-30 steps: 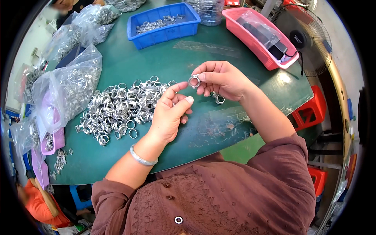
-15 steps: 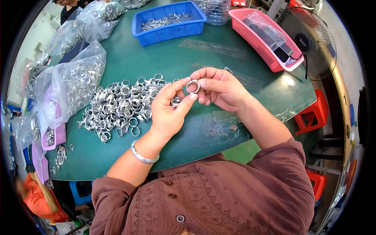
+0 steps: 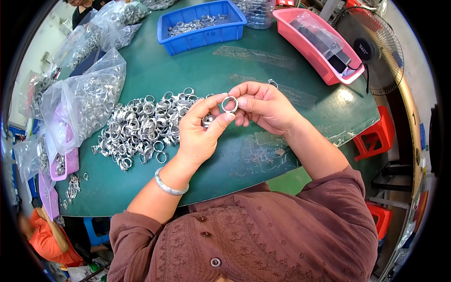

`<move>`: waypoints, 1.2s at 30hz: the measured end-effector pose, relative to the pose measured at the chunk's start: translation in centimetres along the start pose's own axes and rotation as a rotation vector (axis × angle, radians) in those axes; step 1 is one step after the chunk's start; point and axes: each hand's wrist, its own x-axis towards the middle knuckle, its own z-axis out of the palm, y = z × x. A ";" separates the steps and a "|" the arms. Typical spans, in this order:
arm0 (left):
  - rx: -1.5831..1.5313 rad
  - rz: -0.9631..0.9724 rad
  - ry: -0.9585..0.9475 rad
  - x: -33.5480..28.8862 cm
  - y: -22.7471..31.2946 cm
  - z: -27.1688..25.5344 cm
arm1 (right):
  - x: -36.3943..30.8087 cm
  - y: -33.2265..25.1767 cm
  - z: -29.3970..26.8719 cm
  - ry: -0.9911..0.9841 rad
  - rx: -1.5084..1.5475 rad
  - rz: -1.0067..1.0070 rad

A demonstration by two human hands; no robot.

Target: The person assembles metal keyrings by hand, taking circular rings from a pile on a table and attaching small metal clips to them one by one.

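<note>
A silvery metal ring is pinched between my two hands above the green table. My left hand grips its left side with thumb and forefinger, and more rings show at its palm, partly hidden by the fingers. On the opposite side, my right hand closes thumb and fingertips on the same ring. A large heap of similar metal rings lies just left of my left hand. One single ring sits on the table beyond my right hand.
Behind the heap stands a blue bin with some rings inside. A pink basket and a black fan are at the far right. Clear bags of metal parts and lilac trays line the left. Red stools stand beside the table.
My left hand has shifted very slightly left, and the ring has turned a little between my fingers. Both hands keep hold of it. At lower left, a person in orange has moved an arm.
</note>
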 end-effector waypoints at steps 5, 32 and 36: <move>0.206 0.232 -0.047 0.1 -0.1 -0.3 | 0.0 0.1 -0.1 0.023 -0.102 -0.080; -1.058 -0.566 -0.267 0.2 -0.3 -1.1 | -0.5 -2.8 -6.9 0.537 -1.786 -0.029; -0.973 -0.560 -0.217 0.0 -0.9 -1.1 | 0.0 -3.4 -6.6 0.471 -1.601 0.100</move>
